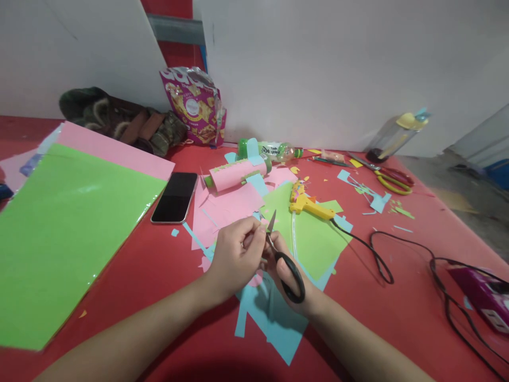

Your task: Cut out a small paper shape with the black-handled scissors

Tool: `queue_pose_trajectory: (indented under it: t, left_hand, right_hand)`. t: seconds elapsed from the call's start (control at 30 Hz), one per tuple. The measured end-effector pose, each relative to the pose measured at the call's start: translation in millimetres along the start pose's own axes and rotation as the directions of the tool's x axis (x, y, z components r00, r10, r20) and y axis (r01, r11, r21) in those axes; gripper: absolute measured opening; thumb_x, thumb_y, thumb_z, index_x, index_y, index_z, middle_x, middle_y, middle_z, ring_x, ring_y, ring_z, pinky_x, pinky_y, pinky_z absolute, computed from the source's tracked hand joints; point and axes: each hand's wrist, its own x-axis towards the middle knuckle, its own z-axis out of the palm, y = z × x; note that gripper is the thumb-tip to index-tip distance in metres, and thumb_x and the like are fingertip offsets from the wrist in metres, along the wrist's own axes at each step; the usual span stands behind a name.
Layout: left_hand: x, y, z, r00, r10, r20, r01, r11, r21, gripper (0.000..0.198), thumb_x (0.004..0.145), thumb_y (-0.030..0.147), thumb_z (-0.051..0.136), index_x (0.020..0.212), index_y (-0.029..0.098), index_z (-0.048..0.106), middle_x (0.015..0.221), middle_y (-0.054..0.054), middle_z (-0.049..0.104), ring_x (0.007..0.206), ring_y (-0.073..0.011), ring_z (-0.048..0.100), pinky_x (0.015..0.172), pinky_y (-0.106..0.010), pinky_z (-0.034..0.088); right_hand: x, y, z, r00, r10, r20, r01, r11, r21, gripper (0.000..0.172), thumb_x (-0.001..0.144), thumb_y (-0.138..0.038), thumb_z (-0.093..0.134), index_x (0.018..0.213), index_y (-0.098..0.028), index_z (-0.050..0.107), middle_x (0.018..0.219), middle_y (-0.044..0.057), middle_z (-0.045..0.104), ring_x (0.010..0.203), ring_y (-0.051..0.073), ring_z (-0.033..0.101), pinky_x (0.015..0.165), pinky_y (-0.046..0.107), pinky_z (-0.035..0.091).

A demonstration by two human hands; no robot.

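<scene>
My right hand (pixel 292 270) is closed around a pair of scissors (pixel 293 280) with black handles, its thumb by the handle loop and the blades pointing up and away. Just left of the blades, my left hand (pixel 238 252) is closed in a pinch, with a small bit of light-coloured paper (pixel 264 225) showing at its fingertips. Most of that piece is hidden by the fingers. Under both hands lie blue paper (pixel 288 329), pink paper (pixel 234 204) and green paper (pixel 318 249), cut and overlapping.
A yellow glue gun (pixel 312 206) lies beyond my right hand, its cord running right to a purple power strip (pixel 483 297). A phone (pixel 175 198), green sheets (pixel 75 228), a paper-wrapped roll (pixel 238 174), a green bottle (pixel 274 150), a snack bag (pixel 196 106) and red-yellow-handled scissors (pixel 393 180) lie around.
</scene>
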Motion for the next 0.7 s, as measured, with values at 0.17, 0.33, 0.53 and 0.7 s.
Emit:
queue_pose_trajectory:
  t: [0.17,0.33,0.53,0.7]
  left_hand:
    - [-2.1,-3.2,1.5,1.0,-0.017,-0.005,0.017,1.0,0.001,0.026,0.078,0.021,0.038,0.053,0.017,0.036,0.046,0.005,0.039,0.044,-0.0076,0.038,0.045,-0.019,0.033]
    - [-2.8,-3.3,3.0,0.999,0.022,-0.033,-0.02,0.998,0.056,0.026,0.078,0.02,0.038,0.052,0.017,0.036,0.046,0.004,0.036,0.045,-0.0078,0.036,0.045,-0.02,0.031]
    - [-5.1,-2.3,4.9,0.981,0.171,-0.089,-0.154,0.972,0.176,0.027,0.078,0.016,0.037,0.05,0.017,0.035,0.046,0.004,0.036,0.046,-0.0081,0.035,0.047,-0.02,0.03]
    - [-7.2,-3.5,6.3,0.961,0.26,-0.098,-0.231,0.943,0.241,0.026,0.077,0.014,0.037,0.052,0.016,0.036,0.046,0.004,0.036,0.047,-0.0082,0.034,0.048,-0.021,0.03]
  right_hand:
    - [-0.2,0.2,-0.1,1.0,-0.005,-0.003,0.005,1.0,-0.006,0.039,0.072,-0.059,0.045,0.083,-0.023,0.036,0.077,0.001,0.043,0.069,0.015,0.045,0.065,0.031,0.041]
    - [-2.6,0.4,1.4,1.0,-0.009,-0.022,0.008,0.999,-0.044,0.041,0.072,-0.06,0.044,0.086,-0.023,0.035,0.077,0.001,0.043,0.068,0.015,0.044,0.063,0.029,0.041]
    - [-5.4,-1.7,5.9,0.999,-0.028,-0.04,0.023,0.995,-0.102,0.04,0.073,-0.06,0.042,0.086,-0.023,0.032,0.079,0.002,0.04,0.067,0.015,0.042,0.062,0.028,0.04]
    - [-5.3,-6.6,12.7,0.995,-0.085,-0.049,0.078,0.988,-0.135,0.04,0.073,-0.06,0.04,0.086,-0.024,0.028,0.079,0.001,0.037,0.068,0.015,0.041,0.063,0.029,0.039]
